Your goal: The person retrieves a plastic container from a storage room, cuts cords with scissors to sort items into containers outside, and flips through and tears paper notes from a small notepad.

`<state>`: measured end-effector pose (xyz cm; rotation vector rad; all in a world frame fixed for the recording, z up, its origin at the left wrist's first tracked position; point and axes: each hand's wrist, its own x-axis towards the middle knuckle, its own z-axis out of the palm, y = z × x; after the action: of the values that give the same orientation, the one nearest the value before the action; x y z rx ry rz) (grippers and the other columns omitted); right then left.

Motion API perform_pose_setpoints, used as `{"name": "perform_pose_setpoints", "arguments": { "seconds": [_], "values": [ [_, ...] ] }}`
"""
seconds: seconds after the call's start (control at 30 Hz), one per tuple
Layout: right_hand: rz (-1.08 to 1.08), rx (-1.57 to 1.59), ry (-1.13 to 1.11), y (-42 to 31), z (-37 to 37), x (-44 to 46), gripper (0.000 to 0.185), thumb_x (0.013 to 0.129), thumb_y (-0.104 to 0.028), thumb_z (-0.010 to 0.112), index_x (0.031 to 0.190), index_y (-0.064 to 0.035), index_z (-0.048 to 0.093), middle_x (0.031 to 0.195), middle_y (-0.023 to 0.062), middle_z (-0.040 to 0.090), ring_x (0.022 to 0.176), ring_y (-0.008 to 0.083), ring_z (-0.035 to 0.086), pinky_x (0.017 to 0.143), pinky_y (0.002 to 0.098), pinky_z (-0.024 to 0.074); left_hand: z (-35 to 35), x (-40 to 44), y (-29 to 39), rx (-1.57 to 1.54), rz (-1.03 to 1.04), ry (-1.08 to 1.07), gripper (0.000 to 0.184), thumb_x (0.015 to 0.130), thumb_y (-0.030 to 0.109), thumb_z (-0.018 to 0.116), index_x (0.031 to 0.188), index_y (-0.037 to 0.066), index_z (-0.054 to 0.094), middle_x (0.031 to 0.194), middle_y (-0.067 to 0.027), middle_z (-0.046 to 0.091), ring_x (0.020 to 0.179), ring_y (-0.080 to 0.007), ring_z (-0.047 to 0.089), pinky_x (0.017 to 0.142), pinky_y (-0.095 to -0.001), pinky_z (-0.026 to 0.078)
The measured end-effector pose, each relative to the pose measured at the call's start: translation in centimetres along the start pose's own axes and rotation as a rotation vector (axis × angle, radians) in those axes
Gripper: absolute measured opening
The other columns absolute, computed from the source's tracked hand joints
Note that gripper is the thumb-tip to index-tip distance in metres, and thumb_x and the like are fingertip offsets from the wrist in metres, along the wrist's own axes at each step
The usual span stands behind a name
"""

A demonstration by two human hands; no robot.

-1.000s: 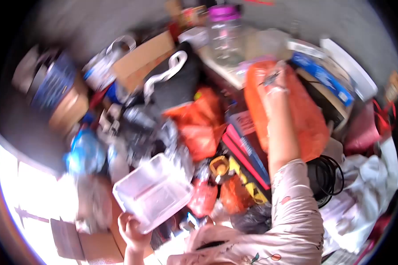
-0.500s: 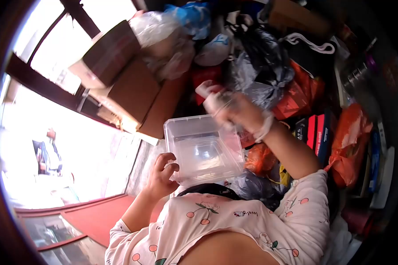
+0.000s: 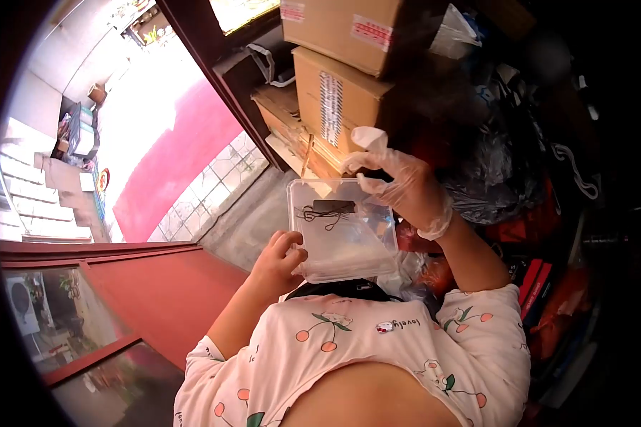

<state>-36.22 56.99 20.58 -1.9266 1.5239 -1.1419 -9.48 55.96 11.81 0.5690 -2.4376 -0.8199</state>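
My bare left hand (image 3: 283,262) is closed on the left wall of a clear plastic box (image 3: 349,260), which tilts towards me in front of my chest. Inside the box, near its far wall, lies a small dark rectangular thing (image 3: 334,206) with a tangle of thin black cord (image 3: 322,215). A thin see-through glove covers my right hand (image 3: 404,186). That hand is over the box's far right corner, thumb and fingers apart in a curve, nothing visible between them. One loose glove fingertip sticks up.
Cardboard boxes (image 3: 340,107) are stacked beyond the plastic box. Dark plastic bags (image 3: 488,178) and red packaging crowd the right side. To the left are a red door panel (image 3: 142,285) with glass, a dark door frame (image 3: 221,78), and a bright yard with a pink strip (image 3: 181,156).
The view has swung left towards the doorway. My right hand, blurred before, is now stiller with its fingers apart. The dark thing and cord now show in the box, which looked empty before.
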Motion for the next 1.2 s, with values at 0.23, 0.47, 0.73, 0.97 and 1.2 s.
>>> {"name": "perform_pose_setpoints", "arguments": {
  "seconds": [0.23, 0.47, 0.73, 0.97, 1.2],
  "values": [
    [0.444, 0.044, -0.064, 6.3, 9.3, 1.2, 0.03, 0.076, -0.023, 0.066, 0.095, -0.0002, 0.059, 0.08, 0.0135, 0.063, 0.072, 0.0224, 0.062, 0.064, 0.0287, 0.0484, -4.0, -3.9, -5.8, 0.079, -0.212, 0.22, 0.036, 0.048, -0.001, 0.068, 0.078, 0.006, 0.05, 0.096, -0.0107, 0.046, 0.084, -0.0305, 0.05, 0.067, -0.0376, 0.045],
    [0.534, 0.267, -0.504, 11.5, 24.8, 9.0, 0.025, 0.08, -0.024, 0.057, 0.088, -0.001, 0.061, 0.079, 0.0133, 0.063, 0.071, 0.0238, 0.061, 0.064, 0.0297, 0.0458, -7.6, -8.7, -10.2, 0.216, -0.534, 0.437, 0.033, 0.049, -0.002, 0.065, 0.078, 0.004, 0.049, 0.096, -0.0136, 0.047, 0.085, -0.032, 0.05, 0.068, -0.0391, 0.045],
    [0.528, -0.001, -0.658, 5.0, 39.1, 26.1, 0.039, 0.082, -0.041, 0.05, 0.08, -0.0044, 0.064, 0.074, 0.0168, 0.062, 0.072, 0.0322, 0.06, 0.067, 0.0347, 0.0456, -19.2, -12.8, -20.4, 0.466, -0.785, 0.538, 0.035, 0.048, 0.005, 0.068, 0.08, 0.007, 0.054, 0.112, -0.0131, 0.044, 0.083, -0.0263, 0.05, 0.074, -0.0375, 0.039],
    [0.404, -0.218, -0.733, 2.9, 48.1, 41.3, 0.042, 0.084, -0.041, 0.044, 0.086, -0.0046, 0.064, 0.084, 0.0205, 0.061, 0.084, 0.0371, 0.056, 0.073, 0.0388, 0.0442, -31.0, -11.9, -32.9, 0.634, -0.622, 0.508, 0.031, 0.054, 0.007, 0.063, 0.085, 0.011, 0.063, 0.087, -0.0027, 0.056, 0.072, -0.0201, 0.05, 0.064, -0.0335, 0.038],
    [0.166, -0.123, -0.831, 1.4, 58.3, 57.4, 0.036, 0.083, -0.037, 0.048, 0.087, -0.004, 0.062, 0.084, 0.0204, 0.061, 0.084, 0.0363, 0.057, 0.073, 0.0403, 0.0438, -41.6, -10.2, -41.3, 0.489, -0.717, 0.654, 0.021, 0.061, 0.01, 0.067, 0.081, 0.009, 0.062, 0.083, -0.0025, 0.057, 0.071, -0.023, 0.051, 0.062, -0.0335, 0.041]
  ]
}}
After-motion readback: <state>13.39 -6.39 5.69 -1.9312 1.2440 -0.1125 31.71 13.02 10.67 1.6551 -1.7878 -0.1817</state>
